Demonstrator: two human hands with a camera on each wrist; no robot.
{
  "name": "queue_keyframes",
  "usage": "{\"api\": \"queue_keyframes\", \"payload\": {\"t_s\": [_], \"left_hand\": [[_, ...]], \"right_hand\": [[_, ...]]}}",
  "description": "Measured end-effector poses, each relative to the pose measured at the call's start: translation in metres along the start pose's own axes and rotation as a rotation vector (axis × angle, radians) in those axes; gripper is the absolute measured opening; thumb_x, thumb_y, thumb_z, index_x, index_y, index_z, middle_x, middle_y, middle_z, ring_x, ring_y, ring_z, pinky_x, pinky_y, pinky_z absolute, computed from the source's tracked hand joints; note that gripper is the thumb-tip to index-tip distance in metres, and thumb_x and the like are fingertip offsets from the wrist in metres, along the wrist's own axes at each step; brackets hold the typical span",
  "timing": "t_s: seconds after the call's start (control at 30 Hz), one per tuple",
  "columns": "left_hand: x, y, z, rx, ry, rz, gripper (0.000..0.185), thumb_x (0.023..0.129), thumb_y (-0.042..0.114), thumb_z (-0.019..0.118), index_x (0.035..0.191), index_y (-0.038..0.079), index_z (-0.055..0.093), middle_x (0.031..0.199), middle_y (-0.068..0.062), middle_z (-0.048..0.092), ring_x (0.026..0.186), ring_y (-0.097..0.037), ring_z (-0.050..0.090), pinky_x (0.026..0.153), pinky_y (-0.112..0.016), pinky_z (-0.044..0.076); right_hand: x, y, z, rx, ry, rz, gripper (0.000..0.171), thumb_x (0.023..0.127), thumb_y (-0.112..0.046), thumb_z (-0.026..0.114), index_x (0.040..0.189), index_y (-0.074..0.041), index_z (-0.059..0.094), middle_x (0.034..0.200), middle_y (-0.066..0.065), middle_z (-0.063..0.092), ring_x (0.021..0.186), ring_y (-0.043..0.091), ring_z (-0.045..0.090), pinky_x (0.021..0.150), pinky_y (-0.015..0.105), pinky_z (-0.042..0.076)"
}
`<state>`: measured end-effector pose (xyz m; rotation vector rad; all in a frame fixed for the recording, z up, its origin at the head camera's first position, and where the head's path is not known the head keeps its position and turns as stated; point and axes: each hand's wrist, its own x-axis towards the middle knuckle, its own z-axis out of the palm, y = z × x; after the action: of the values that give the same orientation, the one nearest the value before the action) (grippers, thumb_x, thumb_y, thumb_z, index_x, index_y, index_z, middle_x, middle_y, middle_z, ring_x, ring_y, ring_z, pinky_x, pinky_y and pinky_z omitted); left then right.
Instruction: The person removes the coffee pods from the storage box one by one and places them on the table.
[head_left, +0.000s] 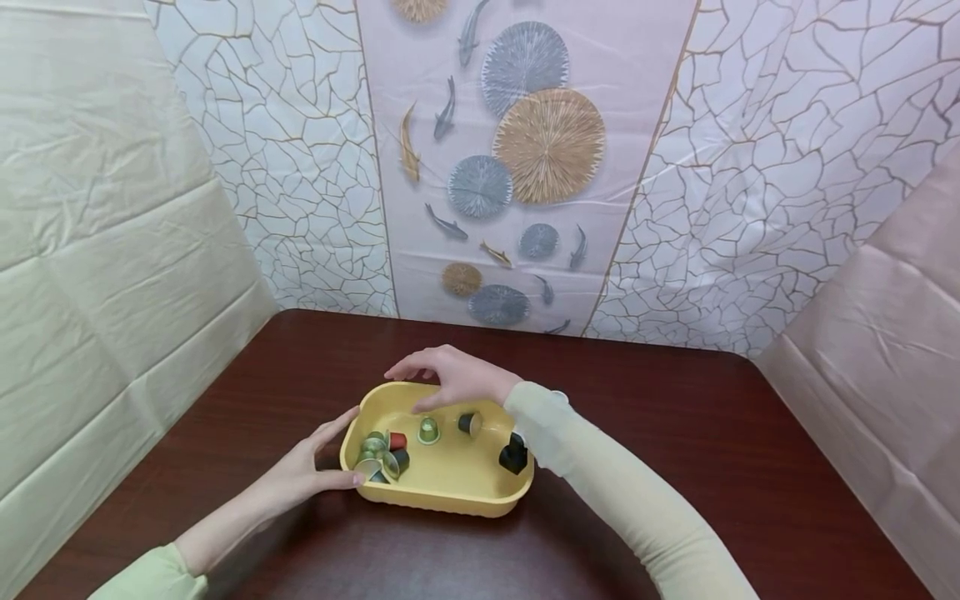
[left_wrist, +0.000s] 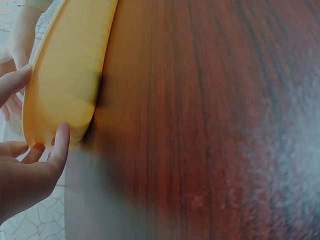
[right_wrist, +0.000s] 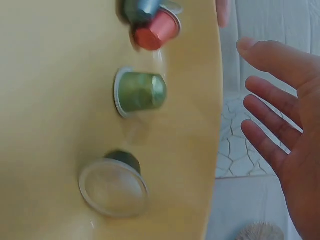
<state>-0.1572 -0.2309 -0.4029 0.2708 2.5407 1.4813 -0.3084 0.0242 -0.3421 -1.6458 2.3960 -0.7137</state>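
Yellow tray sits on dk red-brown desk, straight ahead of the person, clock read from their side. L hand at tray's 9 o'clock end, gripping it: thumb at rim approx 8, fingertips at rim approx 10; L wrist view shows digits bent round that end. R hand up by tray's 12 o'clock rim, fingers loosely spread, thumb well apart, nothing in its grasp; thumb points twd 8. Coffee-type capsules inside tray. Cluster at 9, touching or nearly: a few green capsules, red capsule at cluster's 1, dk capsule at its 3. Lone green capsule approx 11 of tray ctr, upright on wide rim, apart from cluster. Tan-lidded capsule, dk body, betw 1 & 2, tipped on its side, lid twd 3. Blk object shows at 3, just below R sleeve; can't tell what, or if it's in tray. Backdrop at 12: printed cloth w/ fish & round discs; plain pale cloth at 10.
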Motion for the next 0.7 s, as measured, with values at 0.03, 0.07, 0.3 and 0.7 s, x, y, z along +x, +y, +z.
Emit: {"api": "queue_keyframes", "payload": {"t_s": [0.03,0.07,0.3,0.7], "left_hand": [[0.000,0.000,0.000,-0.004,-0.008,-0.012,0.095,0.081,0.032,0.080,0.158,0.032,0.023,0.162,-0.012,0.024,0.139,-0.037,0.037,0.104,-0.055,0.036],[0.000,0.001,-0.001,-0.010,-0.015,-0.021,0.096,0.081,0.033,0.080,0.158,0.033,0.022,0.163,-0.012,0.024,0.140,-0.037,0.036,0.104,-0.055,0.036],[0.001,0.000,-0.001,-0.055,-0.048,-0.010,0.098,0.083,0.029,0.078,0.159,0.031,0.018,0.161,-0.017,0.029,0.143,-0.039,0.034,0.105,-0.057,0.035],[0.002,-0.005,0.000,-0.079,-0.044,0.024,0.097,0.082,0.025,0.079,0.159,0.028,0.020,0.148,-0.021,0.047,0.134,-0.035,0.046,0.102,-0.051,0.039]], "right_hand": [[0.001,-0.001,0.002,-0.005,-0.003,-0.001,0.057,0.085,-0.020,0.078,0.138,-0.016,0.058,0.132,0.001,0.065,0.120,0.013,0.061,0.100,0.027,0.049],[0.003,-0.002,0.005,-0.006,-0.006,0.002,0.057,0.085,-0.020,0.078,0.138,-0.017,0.058,0.132,0.000,0.066,0.120,0.014,0.061,0.100,0.027,0.049],[0.008,-0.004,0.021,-0.015,-0.056,0.039,0.053,0.085,-0.021,0.077,0.135,-0.019,0.060,0.131,-0.005,0.065,0.118,0.010,0.060,0.102,0.026,0.047],[0.015,-0.004,0.046,-0.025,-0.162,0.036,0.051,0.085,-0.019,0.078,0.132,-0.016,0.062,0.129,-0.001,0.067,0.113,0.015,0.064,0.097,0.026,0.051]]}}
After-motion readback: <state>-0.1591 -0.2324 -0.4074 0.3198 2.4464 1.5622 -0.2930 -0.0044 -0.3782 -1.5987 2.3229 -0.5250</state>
